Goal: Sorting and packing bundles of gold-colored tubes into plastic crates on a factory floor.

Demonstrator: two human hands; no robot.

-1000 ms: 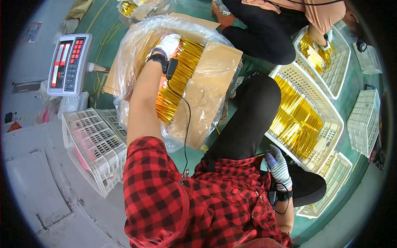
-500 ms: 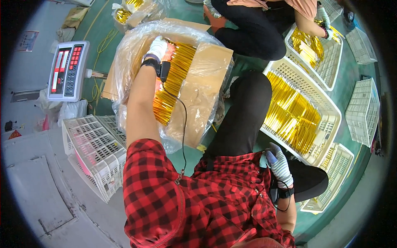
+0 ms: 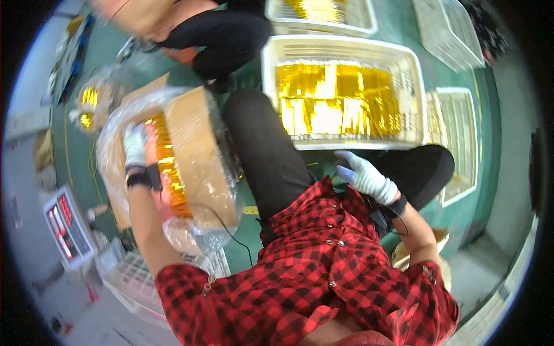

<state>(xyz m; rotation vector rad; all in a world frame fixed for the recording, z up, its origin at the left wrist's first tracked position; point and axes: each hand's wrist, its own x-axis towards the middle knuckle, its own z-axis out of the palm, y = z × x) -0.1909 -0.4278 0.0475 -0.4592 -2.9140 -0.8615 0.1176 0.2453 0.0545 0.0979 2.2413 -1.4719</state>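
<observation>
Gold sticks (image 3: pixel 172 173) lie in the carton (image 3: pixel 193 135), long axes roughly left-to-right.

No legible text or numbers.

Bright, fairly even light fills the scene. The golden pieces (image 3: pixel 369 115) in the basket (image 3: pixel 422 104) throw back hard glare, burning to white in patches, while the plastic liner (image 3: pixel 109 138) catches softer highlights. The black trousers (image 3: pixel 259 138) sink into near-featureless dark. Blur smears the co-worker (image 3: pixel 135 17) and softens the scale (image 3: pixel 68 228). Fisheye distortion bends edges toward black corners.
</observation>
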